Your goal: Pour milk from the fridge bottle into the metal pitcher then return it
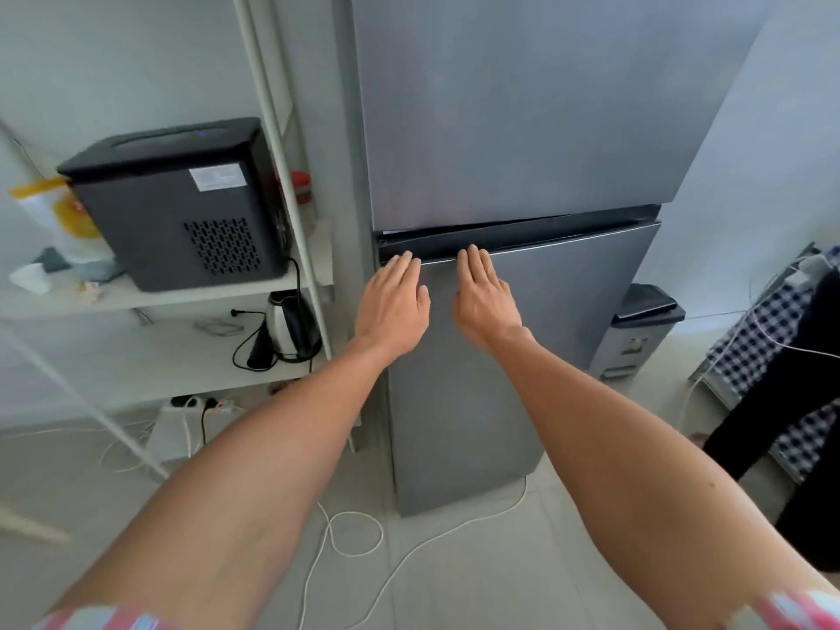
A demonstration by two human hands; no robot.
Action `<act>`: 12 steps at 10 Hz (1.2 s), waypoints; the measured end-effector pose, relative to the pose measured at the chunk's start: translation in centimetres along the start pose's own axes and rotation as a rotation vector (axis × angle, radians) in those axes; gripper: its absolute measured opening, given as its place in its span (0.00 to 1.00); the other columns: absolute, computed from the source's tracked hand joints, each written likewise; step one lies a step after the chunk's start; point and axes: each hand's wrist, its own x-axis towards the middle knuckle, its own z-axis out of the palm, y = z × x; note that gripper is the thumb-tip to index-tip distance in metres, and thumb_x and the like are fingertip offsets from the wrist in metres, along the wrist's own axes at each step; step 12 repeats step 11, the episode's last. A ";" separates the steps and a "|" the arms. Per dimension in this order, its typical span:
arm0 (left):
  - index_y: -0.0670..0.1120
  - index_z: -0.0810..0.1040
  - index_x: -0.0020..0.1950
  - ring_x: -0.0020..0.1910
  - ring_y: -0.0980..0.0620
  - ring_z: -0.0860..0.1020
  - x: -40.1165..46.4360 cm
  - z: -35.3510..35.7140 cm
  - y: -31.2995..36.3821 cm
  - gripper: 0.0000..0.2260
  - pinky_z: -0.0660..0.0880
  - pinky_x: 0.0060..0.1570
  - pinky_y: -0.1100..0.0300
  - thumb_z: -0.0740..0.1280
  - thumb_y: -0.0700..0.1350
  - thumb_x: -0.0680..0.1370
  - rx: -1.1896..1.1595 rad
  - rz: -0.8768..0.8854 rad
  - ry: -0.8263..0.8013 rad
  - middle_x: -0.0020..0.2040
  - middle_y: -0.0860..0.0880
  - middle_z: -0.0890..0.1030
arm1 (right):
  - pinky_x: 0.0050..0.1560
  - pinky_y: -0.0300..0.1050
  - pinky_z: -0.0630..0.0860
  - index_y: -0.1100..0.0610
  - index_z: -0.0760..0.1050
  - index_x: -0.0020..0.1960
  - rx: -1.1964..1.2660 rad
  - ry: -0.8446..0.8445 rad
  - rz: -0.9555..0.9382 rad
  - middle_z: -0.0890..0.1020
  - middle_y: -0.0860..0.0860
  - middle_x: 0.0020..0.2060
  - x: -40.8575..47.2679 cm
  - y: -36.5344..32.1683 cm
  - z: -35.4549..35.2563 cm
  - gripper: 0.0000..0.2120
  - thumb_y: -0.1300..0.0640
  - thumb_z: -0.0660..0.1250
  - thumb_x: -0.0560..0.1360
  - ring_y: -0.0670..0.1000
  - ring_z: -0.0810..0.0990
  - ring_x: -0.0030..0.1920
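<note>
A tall grey two-door fridge (522, 129) stands in front of me with both doors closed. My left hand (393, 300) and my right hand (484, 295) rest side by side on the top edge of the lower door (545, 356), fingertips reaching into the dark handle groove (522, 241) between the doors. Both hands are flat with fingers extended and hold nothing. No milk bottle or metal pitcher is in view.
A white shelf rack (291, 184) on the left holds a black appliance (182, 202) and, lower down, a steel kettle (288, 327). White cables (354, 534) trail across the tiled floor. A small bin (645, 329) and a rack with checked cloth (763, 338) stand on the right.
</note>
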 end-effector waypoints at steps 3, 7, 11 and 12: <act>0.41 0.49 0.84 0.83 0.48 0.46 2.2 0.3 -0.5 0.27 0.44 0.80 0.52 0.48 0.52 0.87 0.083 -0.110 -0.230 0.84 0.44 0.48 | 0.79 0.56 0.58 0.60 0.42 0.84 -0.042 -0.140 -0.024 0.43 0.54 0.83 2.5 0.6 -1.3 0.36 0.64 0.55 0.81 0.53 0.42 0.83; 0.43 0.49 0.84 0.82 0.50 0.47 3.3 0.2 -1.5 0.27 0.45 0.80 0.50 0.48 0.52 0.87 0.084 -0.118 -0.260 0.84 0.47 0.49 | 0.79 0.56 0.57 0.58 0.43 0.84 -0.048 -0.170 0.001 0.44 0.52 0.84 3.6 0.3 -1.3 0.35 0.63 0.54 0.81 0.51 0.42 0.83; 0.44 0.58 0.83 0.82 0.50 0.50 1.5 0.2 -1.2 0.26 0.55 0.79 0.51 0.53 0.54 0.86 -0.238 -0.148 -0.137 0.83 0.47 0.54 | 0.55 0.53 0.80 0.55 0.81 0.63 0.696 0.423 0.272 0.85 0.49 0.53 -0.5 -0.9 -5.6 0.14 0.56 0.61 0.82 0.51 0.83 0.51; 0.44 0.58 0.83 0.82 0.50 0.50 1.5 0.2 -1.2 0.26 0.55 0.79 0.51 0.53 0.54 0.86 -0.238 -0.148 -0.137 0.83 0.47 0.54 | 0.55 0.53 0.80 0.55 0.81 0.63 0.696 0.423 0.272 0.85 0.49 0.53 -0.5 -0.9 -5.6 0.14 0.56 0.61 0.82 0.51 0.83 0.51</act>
